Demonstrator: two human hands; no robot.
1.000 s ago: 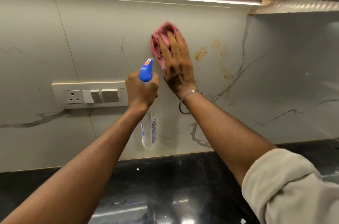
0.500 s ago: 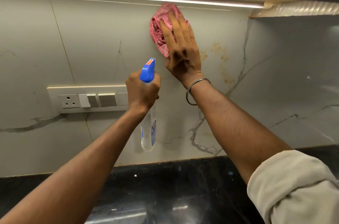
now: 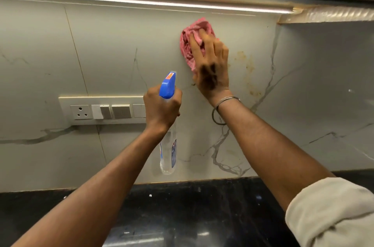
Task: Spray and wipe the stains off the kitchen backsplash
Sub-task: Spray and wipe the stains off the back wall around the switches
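Right hand (image 3: 210, 64) has carried the pink cloth (image 3: 189, 44), bunched under curled fingers, rightward near the backsplash (image 3: 111, 44) top edge. Orange stains (image 3: 252, 68) remain just beside it. Left hand (image 3: 162, 109) grips the spray bottle (image 3: 167, 86) — wiping incomplete.

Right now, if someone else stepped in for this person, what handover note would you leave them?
Left hand: grips the spray bottle by its neck, nozzle toward the backsplash, above the black counter.
Right hand: holds the bunched pink cloth against the backsplash, just under the light strip.
Done: the wall left of the cloth looks free of stains. Whether it was sprayed cannot be told.
Left: orange-brown stains sit just right of the right hand, running downward. Probably wipe those next.
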